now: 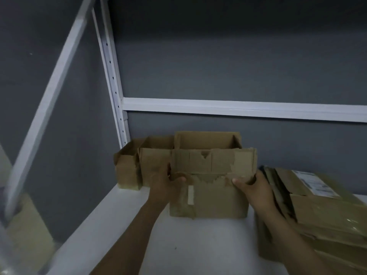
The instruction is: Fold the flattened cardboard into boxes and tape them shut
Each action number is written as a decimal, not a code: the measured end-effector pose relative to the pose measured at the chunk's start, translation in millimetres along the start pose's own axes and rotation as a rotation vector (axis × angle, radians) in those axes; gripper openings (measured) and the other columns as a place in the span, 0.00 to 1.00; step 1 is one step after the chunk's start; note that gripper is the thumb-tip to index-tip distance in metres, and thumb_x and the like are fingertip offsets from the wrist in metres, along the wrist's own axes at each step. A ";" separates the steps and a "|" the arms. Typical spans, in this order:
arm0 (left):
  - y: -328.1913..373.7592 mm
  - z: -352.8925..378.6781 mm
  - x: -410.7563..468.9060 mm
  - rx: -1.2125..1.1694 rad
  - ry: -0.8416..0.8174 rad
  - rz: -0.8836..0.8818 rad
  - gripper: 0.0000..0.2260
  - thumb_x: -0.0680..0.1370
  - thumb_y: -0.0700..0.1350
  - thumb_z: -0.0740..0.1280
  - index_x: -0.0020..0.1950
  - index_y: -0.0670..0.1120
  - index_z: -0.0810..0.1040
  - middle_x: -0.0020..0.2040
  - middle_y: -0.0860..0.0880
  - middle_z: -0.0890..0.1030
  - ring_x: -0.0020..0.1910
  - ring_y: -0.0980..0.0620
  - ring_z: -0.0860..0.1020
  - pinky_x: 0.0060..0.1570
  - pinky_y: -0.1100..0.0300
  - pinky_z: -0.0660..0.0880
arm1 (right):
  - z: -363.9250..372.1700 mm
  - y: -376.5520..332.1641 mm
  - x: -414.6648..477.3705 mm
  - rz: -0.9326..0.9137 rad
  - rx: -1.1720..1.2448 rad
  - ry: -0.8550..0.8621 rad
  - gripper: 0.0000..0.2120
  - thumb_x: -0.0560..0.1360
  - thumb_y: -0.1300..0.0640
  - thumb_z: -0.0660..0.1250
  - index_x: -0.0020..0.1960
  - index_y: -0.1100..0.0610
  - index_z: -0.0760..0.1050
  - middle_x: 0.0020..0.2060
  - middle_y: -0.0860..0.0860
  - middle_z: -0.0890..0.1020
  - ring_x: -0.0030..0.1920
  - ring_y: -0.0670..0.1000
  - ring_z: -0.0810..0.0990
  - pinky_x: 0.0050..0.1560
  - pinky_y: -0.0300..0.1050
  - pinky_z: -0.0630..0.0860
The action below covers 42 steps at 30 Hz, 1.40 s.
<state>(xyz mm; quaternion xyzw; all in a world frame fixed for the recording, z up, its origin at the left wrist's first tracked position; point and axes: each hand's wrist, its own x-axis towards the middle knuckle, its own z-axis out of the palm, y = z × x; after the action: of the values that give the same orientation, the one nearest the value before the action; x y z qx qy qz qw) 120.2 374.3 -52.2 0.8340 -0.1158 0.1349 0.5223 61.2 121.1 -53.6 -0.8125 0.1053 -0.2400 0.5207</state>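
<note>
Cardboard box (216,197) stood upright near the middle of the white surface (178,247), held at both ends. The left grip (165,184) was curled round its 9 o'clock edge with the thumb on the front panel. The right grip (256,188) clasped the 3 o'clock edge the same way. A torn near flap (212,161) stood up, not folded down. Open boxes (155,155) sat just behind, from 10 to 12 o'clock, and flattened cardboard (321,211) lay stacked at 3 o'clock. The step looked like squaring the box before closing it. Next would call for pressing that flap flat and fetching tape, none of which was in view.
</note>
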 end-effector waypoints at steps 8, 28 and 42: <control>-7.8 25.6 66.7 0.090 -0.110 0.072 0.29 0.74 0.48 0.74 0.72 0.47 0.68 0.56 0.55 0.77 0.49 0.65 0.74 0.41 0.82 0.65 | 8.7 4.2 48.4 0.084 -0.049 0.125 0.28 0.69 0.56 0.76 0.66 0.57 0.70 0.60 0.53 0.77 0.60 0.55 0.76 0.58 0.49 0.73; -61.0 16.9 132.4 0.513 -0.129 0.166 0.36 0.72 0.64 0.67 0.74 0.46 0.63 0.73 0.47 0.66 0.74 0.46 0.60 0.73 0.49 0.59 | 66.0 -0.8 70.5 0.251 -0.261 0.167 0.32 0.70 0.54 0.75 0.68 0.56 0.65 0.64 0.54 0.75 0.65 0.56 0.72 0.60 0.48 0.70; -18.7 58.6 35.8 0.759 -0.052 -0.024 0.38 0.77 0.63 0.62 0.76 0.40 0.56 0.73 0.40 0.65 0.69 0.42 0.67 0.64 0.50 0.68 | -33.9 9.1 55.5 -0.129 -1.127 -0.224 0.24 0.77 0.37 0.57 0.64 0.54 0.71 0.62 0.54 0.75 0.60 0.55 0.74 0.59 0.48 0.70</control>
<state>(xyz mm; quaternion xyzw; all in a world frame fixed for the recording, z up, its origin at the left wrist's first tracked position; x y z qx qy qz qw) 166.1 327.5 -80.1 0.9726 -0.0609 0.1409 0.1744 92.8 66.8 -34.6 -0.9896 0.1114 -0.0909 -0.0003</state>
